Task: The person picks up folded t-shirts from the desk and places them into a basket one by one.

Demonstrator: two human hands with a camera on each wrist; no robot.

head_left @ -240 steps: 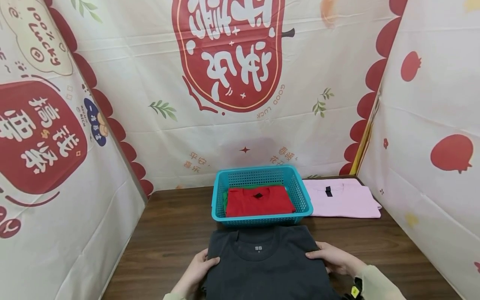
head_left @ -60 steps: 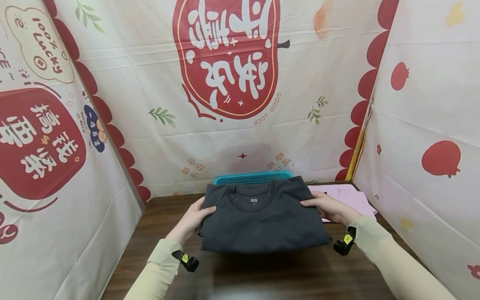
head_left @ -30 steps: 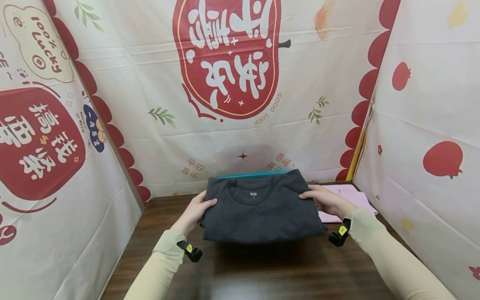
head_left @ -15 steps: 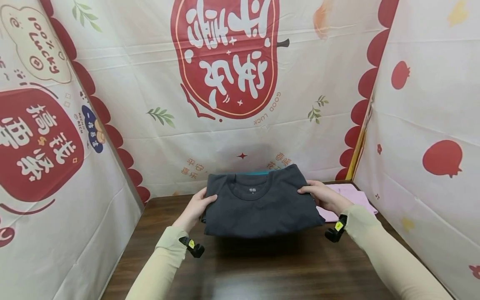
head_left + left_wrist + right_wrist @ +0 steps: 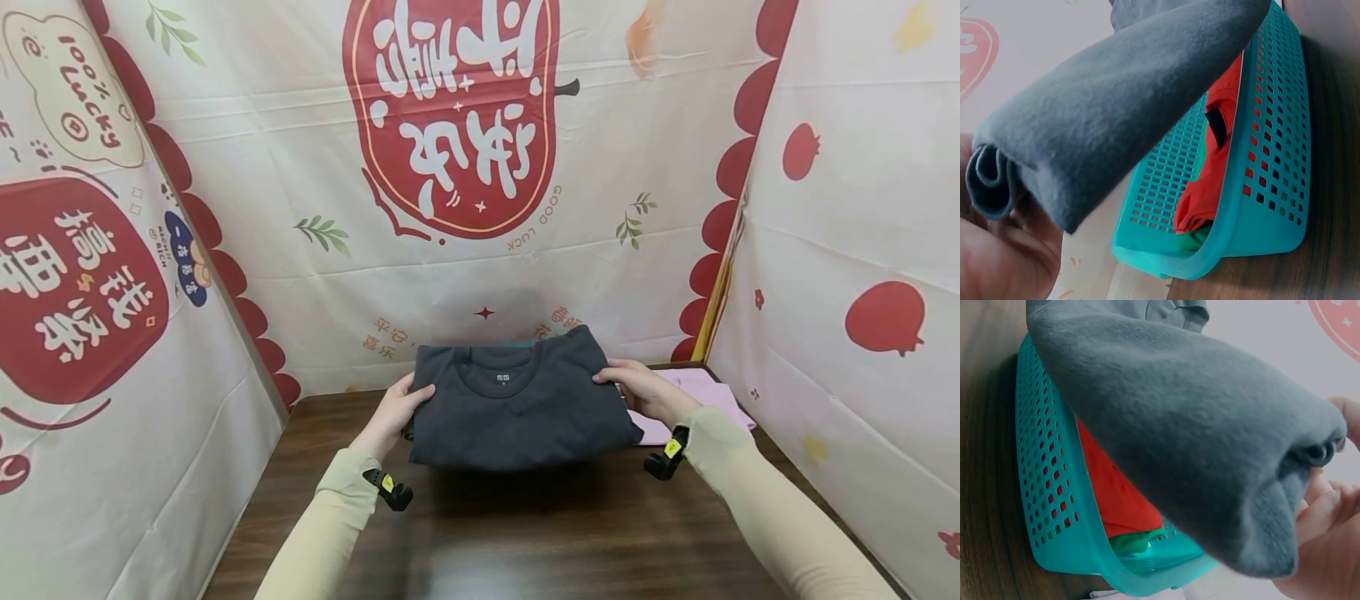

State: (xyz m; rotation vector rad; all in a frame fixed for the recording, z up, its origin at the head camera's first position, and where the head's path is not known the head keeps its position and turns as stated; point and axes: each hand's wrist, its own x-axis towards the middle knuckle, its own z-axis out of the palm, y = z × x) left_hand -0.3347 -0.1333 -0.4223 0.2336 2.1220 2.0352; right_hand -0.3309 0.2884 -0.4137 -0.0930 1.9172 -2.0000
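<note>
A folded dark grey T-shirt (image 5: 517, 421) hangs raised between both hands, its neckline turned to the back. My left hand (image 5: 392, 415) grips its left side, thumb on top. On the opposite side my right hand (image 5: 651, 392) pinches the fold the same way. Under the shirt stands a turquoise mesh basket (image 5: 1219, 240), of which the head view shows just a sliver of rim. Both wrist views look into it: a folded red shirt (image 5: 1210, 178) lies there on top of a green cloth (image 5: 1132, 542). The grey shirt overlaps the basket's opening in those views.
A folded pink shirt (image 5: 708, 396) lies at the back right of the brown wooden table (image 5: 480, 542), partly behind the right hand. Printed cloth walls (image 5: 480, 283) enclose the table at the back and both sides. Each wrist wears a small black camera (image 5: 393, 493).
The grey shirt, earlier low in front of the basket, has been lifted and carried forward over it, hiding it from the head view. During the last second it edges slightly farther back.
</note>
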